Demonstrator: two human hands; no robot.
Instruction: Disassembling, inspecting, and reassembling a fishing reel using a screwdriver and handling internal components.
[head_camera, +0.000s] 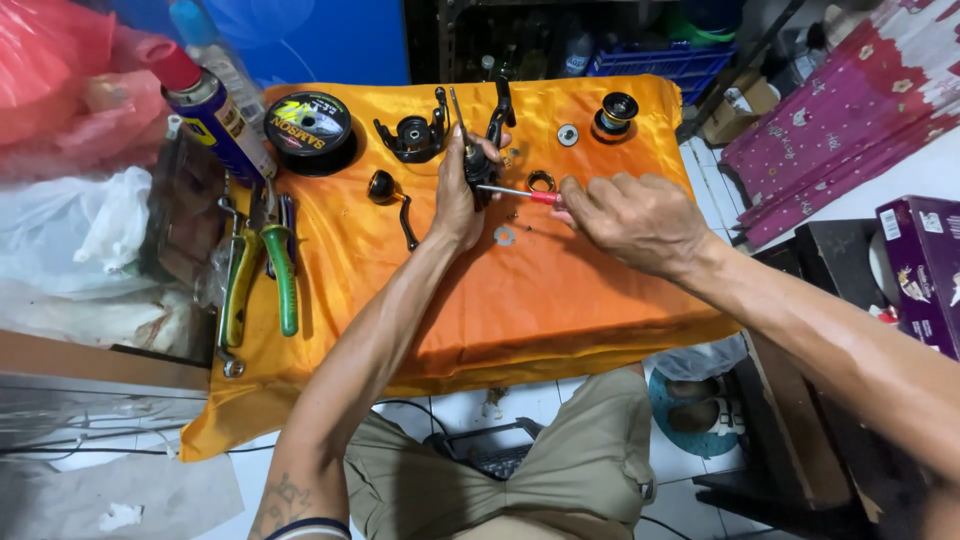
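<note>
— So where is the reel body (478, 165)?
— Upright over the orange cloth (520, 300) on the worktop, the left hand (455, 195) closed around it. The right hand (625, 215) pinches a red-handled screwdriver (515, 193), tip at its side.
— Which step?
— Working a side screw, seemingly; it needs steady alignment. Handle (392, 200), spool (615, 112) and pliers (262, 265) lie apart.

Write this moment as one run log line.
left hand: holds black reel body | right hand: drives red-handled screwdriver into it | surface: orange cloth
</note>
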